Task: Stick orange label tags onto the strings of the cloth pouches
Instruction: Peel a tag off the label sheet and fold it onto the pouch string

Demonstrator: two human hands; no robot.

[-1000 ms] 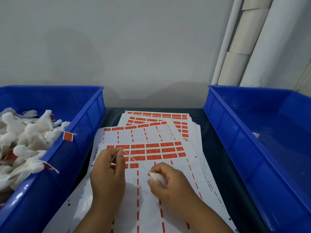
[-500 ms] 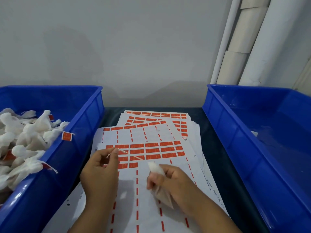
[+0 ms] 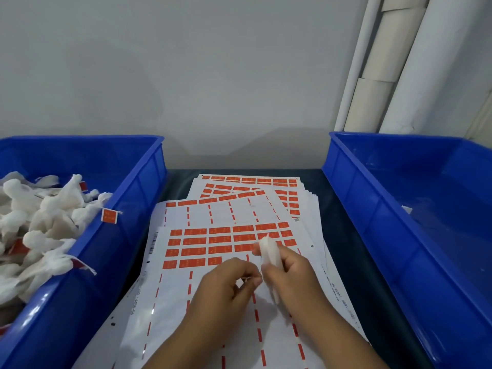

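Observation:
My right hand (image 3: 290, 275) grips a small white cloth pouch (image 3: 269, 250), which sticks up above the fingers. My left hand (image 3: 226, 286) pinches the pouch's thin white string (image 3: 246, 279) between thumb and fingertips, close beside the right hand. Both hands hover over the top sheet of orange label tags (image 3: 213, 242), whose lower part is mostly peeled bare. More label sheets (image 3: 250, 182) lie fanned out behind it.
A blue bin (image 3: 127, 209) at the left holds several tagged white pouches (image 3: 48, 222). A second blue bin (image 3: 378, 209) at the right is nearly bare inside. White cardboard tubes (image 3: 386, 62) lean in the back right corner against the grey wall.
My left hand moved right and toward me, closing the gap to the right hand, and the taut string is now short between them. The right hand rose slightly with the pouch.

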